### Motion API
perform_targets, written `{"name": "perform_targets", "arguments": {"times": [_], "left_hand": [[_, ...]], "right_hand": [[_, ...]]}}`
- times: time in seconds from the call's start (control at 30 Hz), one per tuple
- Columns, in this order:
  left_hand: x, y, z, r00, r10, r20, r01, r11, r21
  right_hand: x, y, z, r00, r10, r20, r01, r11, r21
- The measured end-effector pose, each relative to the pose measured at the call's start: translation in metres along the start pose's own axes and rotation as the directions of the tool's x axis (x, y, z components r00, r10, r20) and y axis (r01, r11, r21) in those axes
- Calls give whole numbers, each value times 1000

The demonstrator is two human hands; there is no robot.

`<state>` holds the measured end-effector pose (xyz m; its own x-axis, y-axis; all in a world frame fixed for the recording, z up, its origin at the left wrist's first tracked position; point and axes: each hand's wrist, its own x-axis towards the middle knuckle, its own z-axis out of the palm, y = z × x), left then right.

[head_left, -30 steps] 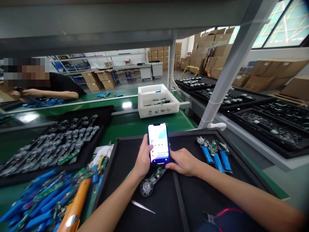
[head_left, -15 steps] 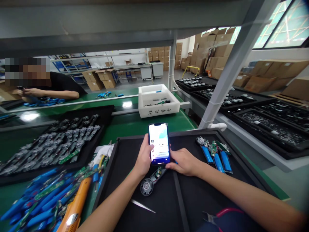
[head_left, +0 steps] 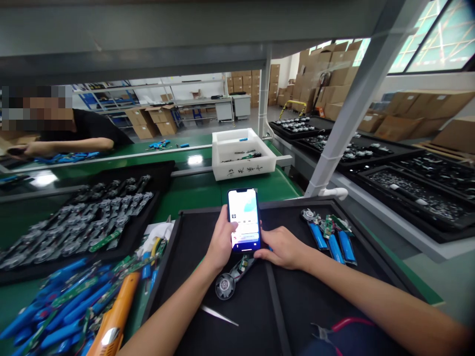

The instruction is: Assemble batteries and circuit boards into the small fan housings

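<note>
A lit smartphone (head_left: 244,219) stands upright over the black tray (head_left: 315,291) in front of me. My left hand (head_left: 221,243) wraps its left edge, thumb resting on the screen. My right hand (head_left: 281,247) grips the phone's lower right corner with curled fingers. Just below the phone a small fan motor assembly (head_left: 232,278) lies on the tray. Metal tweezers (head_left: 218,316) lie nearer to me.
Several blue battery cells with circuit boards (head_left: 332,237) lie at the tray's right. A heap of blue cells (head_left: 63,306) and an orange tool (head_left: 113,321) lie at left, behind them a tray of fan parts (head_left: 81,217). A white bin (head_left: 243,153) is ahead. A person (head_left: 70,133) works far left. Red-handled pliers (head_left: 334,331) lie near.
My hands and the phone have stayed almost still. The person at far left has shifted slightly, with a hand moved further left.
</note>
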<state>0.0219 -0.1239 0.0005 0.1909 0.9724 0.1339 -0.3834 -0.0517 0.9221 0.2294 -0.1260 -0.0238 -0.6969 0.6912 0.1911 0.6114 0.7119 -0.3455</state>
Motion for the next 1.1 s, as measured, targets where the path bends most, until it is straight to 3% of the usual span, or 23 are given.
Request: {"name": "perform_targets", "arguments": {"times": [0.27,0.6,0.7,0.77,0.9,1.0,1.1], "left_hand": [[0,7,8,1000,-16,8,14,992,123],[1,6,8,999,-37,-16,39,990,135],[1,8,10,999,-49,-13,50,998,47],[1,11,11,994,-105,18,106,990,-95],[0,18,13,944,-238,228,306,890,-339],[-3,22,13,920,-231,315,346,857,-381],[-6,23,14,928,-228,296,330,871,-364]], "right_hand": [[0,0,2,999,-15,-31,15,1000,-14],[0,0,2,998,-31,-51,31,1000,-4],[0,1,2,998,-30,-53,30,1000,2],[0,2,3,998,-25,-55,25,1000,9],[0,7,7,996,-32,-85,33,999,12],[0,10,11,989,-64,-132,63,998,-14],[0,11,13,983,-98,-155,94,995,-29]]}}
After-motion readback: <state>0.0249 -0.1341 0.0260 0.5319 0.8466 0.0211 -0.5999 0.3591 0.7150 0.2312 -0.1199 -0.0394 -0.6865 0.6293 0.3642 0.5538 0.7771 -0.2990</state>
